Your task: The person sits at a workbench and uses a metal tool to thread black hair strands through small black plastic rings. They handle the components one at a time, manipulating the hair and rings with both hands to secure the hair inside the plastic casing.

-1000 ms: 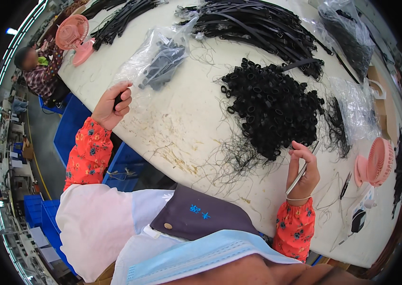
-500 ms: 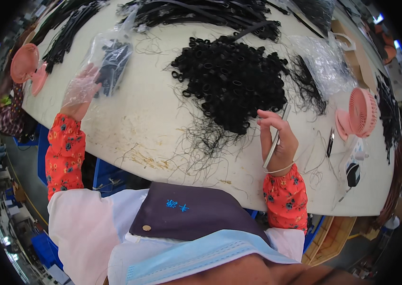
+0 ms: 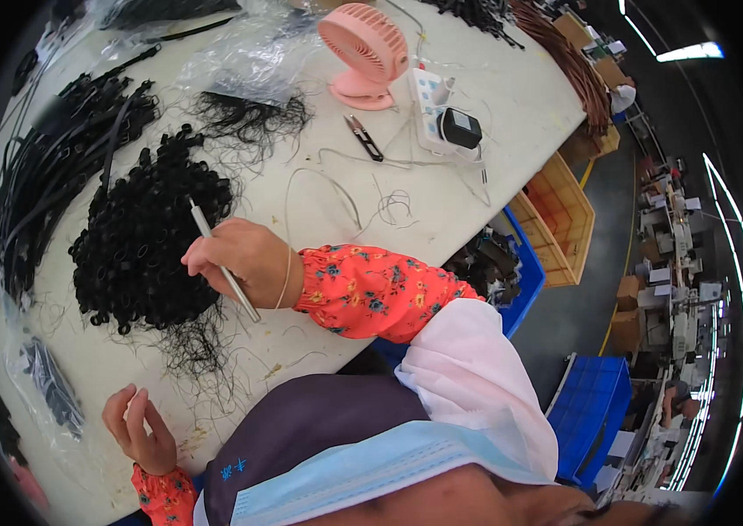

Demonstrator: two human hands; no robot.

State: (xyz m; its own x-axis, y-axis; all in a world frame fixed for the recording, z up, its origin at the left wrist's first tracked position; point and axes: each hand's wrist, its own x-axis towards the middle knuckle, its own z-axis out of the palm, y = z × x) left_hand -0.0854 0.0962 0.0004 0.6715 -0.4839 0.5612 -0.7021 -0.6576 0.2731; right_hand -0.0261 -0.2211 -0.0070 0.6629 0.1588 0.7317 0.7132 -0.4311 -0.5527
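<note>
A slim silver pen-like tool (image 3: 225,263) with a narrow tip sits in my right hand (image 3: 244,254), the fingers closed around it. That hand hovers at the right side of a large pile of small black loops (image 3: 139,245). Loose black threads (image 3: 192,351) trail from the pile's near side. My left hand (image 3: 142,434) is at the table's near left, fingers apart and slightly bent, holding nothing. Beyond it lies a clear plastic bag (image 3: 51,386) with black pieces inside.
Long black straps (image 3: 56,149) lie behind the pile. Farther right on the table (image 3: 477,70) are crumpled clear plastic (image 3: 249,61), a pink fan (image 3: 363,53), thread snips (image 3: 363,138) and a power strip with a black adapter (image 3: 459,128). Blue bins (image 3: 589,412) and a wooden crate (image 3: 556,219) stand beside it.
The view has swung to the right. My left hand has come away from the clear bag, which it was inside or behind. My right hand still holds the tool, now turned differently beside the pile.
</note>
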